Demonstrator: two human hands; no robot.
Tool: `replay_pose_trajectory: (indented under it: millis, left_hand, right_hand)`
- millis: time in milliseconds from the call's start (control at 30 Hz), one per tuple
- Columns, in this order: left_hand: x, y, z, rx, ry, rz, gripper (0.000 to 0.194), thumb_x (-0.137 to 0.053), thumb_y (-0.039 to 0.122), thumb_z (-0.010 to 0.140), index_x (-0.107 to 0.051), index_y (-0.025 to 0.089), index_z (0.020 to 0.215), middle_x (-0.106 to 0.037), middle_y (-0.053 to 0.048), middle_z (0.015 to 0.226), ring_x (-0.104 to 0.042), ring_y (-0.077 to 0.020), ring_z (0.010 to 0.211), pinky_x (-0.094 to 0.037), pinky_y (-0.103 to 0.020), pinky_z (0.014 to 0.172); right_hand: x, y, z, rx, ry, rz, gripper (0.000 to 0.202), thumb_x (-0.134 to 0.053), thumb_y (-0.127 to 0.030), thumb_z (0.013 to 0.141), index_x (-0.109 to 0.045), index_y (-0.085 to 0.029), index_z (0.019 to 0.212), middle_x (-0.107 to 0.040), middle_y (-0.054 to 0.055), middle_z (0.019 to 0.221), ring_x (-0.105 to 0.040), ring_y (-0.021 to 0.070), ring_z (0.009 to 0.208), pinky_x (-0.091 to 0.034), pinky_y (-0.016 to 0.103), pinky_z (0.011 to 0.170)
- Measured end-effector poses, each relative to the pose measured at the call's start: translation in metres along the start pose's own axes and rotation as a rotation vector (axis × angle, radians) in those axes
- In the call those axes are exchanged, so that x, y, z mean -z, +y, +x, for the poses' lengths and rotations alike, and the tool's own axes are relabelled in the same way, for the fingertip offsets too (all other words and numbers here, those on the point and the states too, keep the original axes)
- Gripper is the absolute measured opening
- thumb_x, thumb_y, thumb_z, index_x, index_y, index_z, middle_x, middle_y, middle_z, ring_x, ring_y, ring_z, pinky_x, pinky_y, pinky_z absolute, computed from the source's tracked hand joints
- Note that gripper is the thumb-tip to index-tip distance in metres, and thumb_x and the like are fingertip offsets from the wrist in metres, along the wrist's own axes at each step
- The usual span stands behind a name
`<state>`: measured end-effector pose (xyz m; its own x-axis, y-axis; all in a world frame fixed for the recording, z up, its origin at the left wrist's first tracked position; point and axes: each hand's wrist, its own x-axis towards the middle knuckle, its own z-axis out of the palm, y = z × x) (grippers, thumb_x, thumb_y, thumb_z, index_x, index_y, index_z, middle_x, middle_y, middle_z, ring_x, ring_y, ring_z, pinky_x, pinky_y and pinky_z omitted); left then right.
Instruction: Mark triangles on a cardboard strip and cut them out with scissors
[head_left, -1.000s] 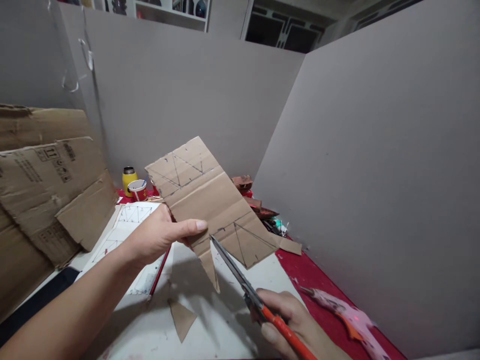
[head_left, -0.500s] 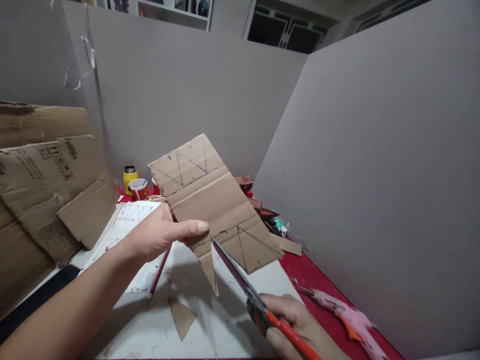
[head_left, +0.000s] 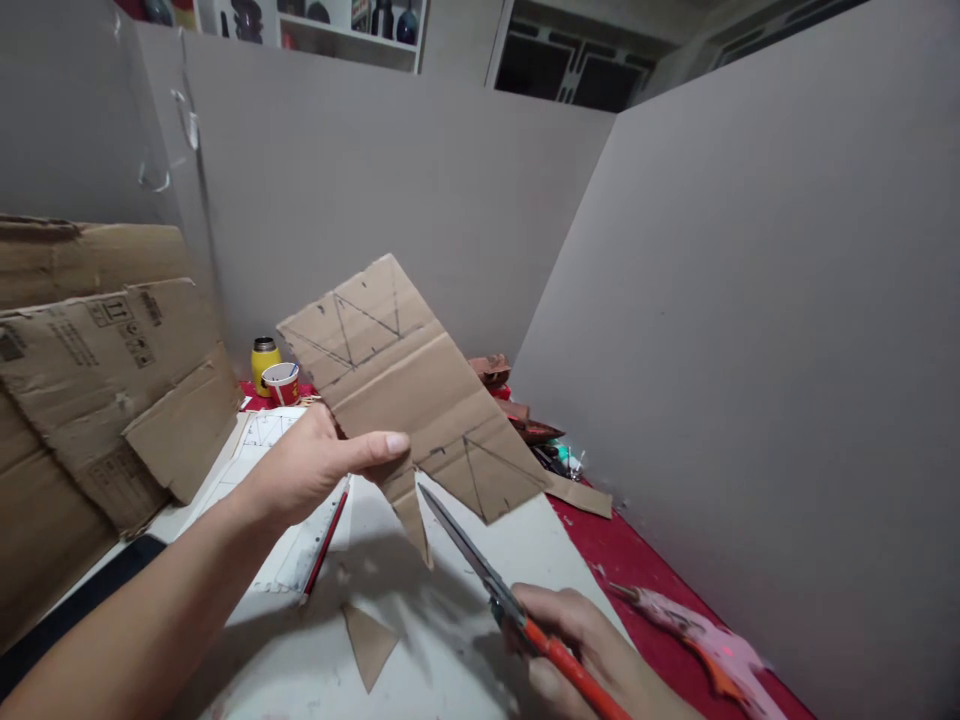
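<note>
My left hand [head_left: 330,455] grips a piece of cardboard [head_left: 405,365] by its lower left edge, thumb on top and fingers behind. Triangles are drawn on the cardboard in dark lines at both ends, and a notch is cut into its lower edge beside a pointed strip. In my right hand [head_left: 570,630] is a pair of scissors [head_left: 480,565] with orange-red handles. The blades look nearly closed, with their tips just below the notch, slightly apart from the cardboard. A loose cardboard triangle [head_left: 369,645] lies on the white table surface beneath.
A pink glue gun [head_left: 697,635] lies on the red cloth [head_left: 645,555] at right. On the left are large cardboard sheets [head_left: 97,370], a dark flat object [head_left: 82,605], a drawing [head_left: 262,435] and a red pencil [head_left: 326,540]. Behind stand a yellow bottle [head_left: 264,365] and paper cup [head_left: 283,384].
The scissor tips have drawn back from the cut edge of the cardboard. My left hand and the cardboard have shifted slightly left and up.
</note>
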<state>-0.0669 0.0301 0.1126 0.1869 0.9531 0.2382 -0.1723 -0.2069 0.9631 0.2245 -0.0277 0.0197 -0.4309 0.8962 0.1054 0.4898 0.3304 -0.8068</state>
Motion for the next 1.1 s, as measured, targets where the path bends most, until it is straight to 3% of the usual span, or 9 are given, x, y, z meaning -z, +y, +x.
replay_pose_trajectory:
  millis: [133, 267, 567, 633, 700, 800, 867, 967, 1100]
  left_hand:
    - [0.005, 0.008, 0.002, -0.071, 0.224, -0.075, 0.031, -0.089, 0.025, 0.066, -0.061, 0.015, 0.056, -0.054, 0.004, 0.059, -0.050, -0.0100, 0.056, -0.045, -0.024, 0.056]
    - [-0.001, 0.010, 0.004, -0.024, 0.240, -0.158, 0.039, -0.089, 0.027, 0.066, -0.057, 0.015, 0.047, -0.052, 0.003, 0.050, -0.052, -0.0121, 0.053, -0.046, -0.026, 0.053]
    - [-0.015, 0.012, -0.005, 0.020, 0.176, -0.232, 0.047, -0.089, 0.020, 0.066, -0.049, 0.018, 0.041, -0.047, 0.005, 0.045, -0.050, -0.0102, 0.049, -0.045, -0.022, 0.049]
    - [-0.020, 0.010, -0.008, 0.048, 0.177, -0.218, 0.042, -0.090, 0.022, 0.064, -0.054, 0.017, 0.044, -0.050, 0.005, 0.047, -0.050, -0.0099, 0.049, -0.045, -0.022, 0.049]
    - [-0.026, 0.006, -0.010, 0.093, 0.177, -0.196, 0.039, -0.091, 0.025, 0.062, -0.057, 0.016, 0.046, -0.052, 0.004, 0.048, -0.050, -0.0104, 0.049, -0.046, -0.023, 0.049]
    - [-0.036, -0.002, -0.012, 0.151, 0.138, -0.144, 0.046, -0.090, 0.032, 0.064, -0.052, 0.018, 0.042, -0.052, 0.003, 0.046, -0.052, -0.0124, 0.049, -0.048, -0.025, 0.050]
    - [-0.044, -0.006, -0.013, 0.137, 0.109, -0.118, 0.041, -0.088, 0.032, 0.068, -0.057, 0.017, 0.046, -0.058, 0.001, 0.051, -0.058, -0.0147, 0.056, -0.052, -0.027, 0.057]
    - [-0.052, -0.013, -0.013, 0.074, 0.071, -0.133, 0.025, -0.086, 0.031, 0.071, -0.068, 0.015, 0.062, -0.069, -0.003, 0.069, -0.067, -0.0195, 0.076, -0.056, -0.029, 0.072]
    - [-0.060, -0.028, -0.013, 0.090, 0.043, -0.136, 0.022, -0.085, 0.031, 0.073, -0.075, 0.014, 0.081, -0.074, -0.007, 0.082, -0.069, -0.0269, 0.096, -0.057, -0.037, 0.083]
  right_hand:
    - [-0.006, 0.010, 0.026, -0.030, -0.035, -0.348, 0.035, -0.059, -0.051, 0.089, -0.063, -0.021, 0.072, -0.067, 0.002, 0.063, -0.059, 0.0200, 0.058, -0.042, 0.028, 0.054]
    - [-0.012, 0.015, 0.042, -0.076, 0.040, -0.600, 0.029, -0.052, -0.041, 0.094, -0.067, -0.020, 0.081, -0.074, 0.008, 0.073, -0.067, 0.0251, 0.064, -0.040, 0.031, 0.058]
    - [-0.011, 0.009, 0.046, 0.053, 0.169, -0.397, 0.022, -0.058, -0.032, 0.093, -0.073, -0.017, 0.098, -0.074, 0.015, 0.101, -0.067, 0.0302, 0.098, -0.050, 0.042, 0.086]
    - [-0.009, -0.006, 0.048, 0.099, 0.251, -0.278, 0.022, -0.060, -0.030, 0.091, -0.072, -0.015, 0.104, -0.072, 0.017, 0.114, -0.063, 0.0313, 0.111, -0.047, 0.046, 0.098]
    - [-0.010, -0.024, 0.049, 0.112, 0.268, -0.120, 0.028, -0.057, -0.036, 0.095, -0.070, -0.018, 0.112, -0.074, 0.012, 0.112, -0.069, 0.0244, 0.102, -0.054, 0.039, 0.090]
    - [-0.014, -0.052, 0.053, 0.161, 0.219, 0.580, 0.037, -0.072, -0.047, 0.085, -0.071, -0.017, 0.108, -0.077, 0.010, 0.110, -0.070, 0.0268, 0.104, -0.055, 0.041, 0.091]
    - [-0.019, -0.063, 0.056, 0.258, 0.180, 0.827, 0.036, -0.076, -0.043, 0.083, -0.072, -0.020, 0.111, -0.077, 0.007, 0.112, -0.069, 0.0271, 0.108, -0.053, 0.043, 0.096]
    - [-0.028, -0.066, 0.058, 0.369, 0.211, 1.005, 0.036, -0.076, -0.032, 0.086, -0.070, -0.024, 0.120, -0.075, 0.005, 0.118, -0.066, 0.0257, 0.117, -0.046, 0.046, 0.108]
    - [-0.038, -0.057, 0.056, 0.333, 0.279, 1.137, 0.045, -0.077, -0.028, 0.083, -0.067, -0.025, 0.127, -0.076, 0.005, 0.116, -0.066, 0.0249, 0.118, -0.046, 0.046, 0.110]
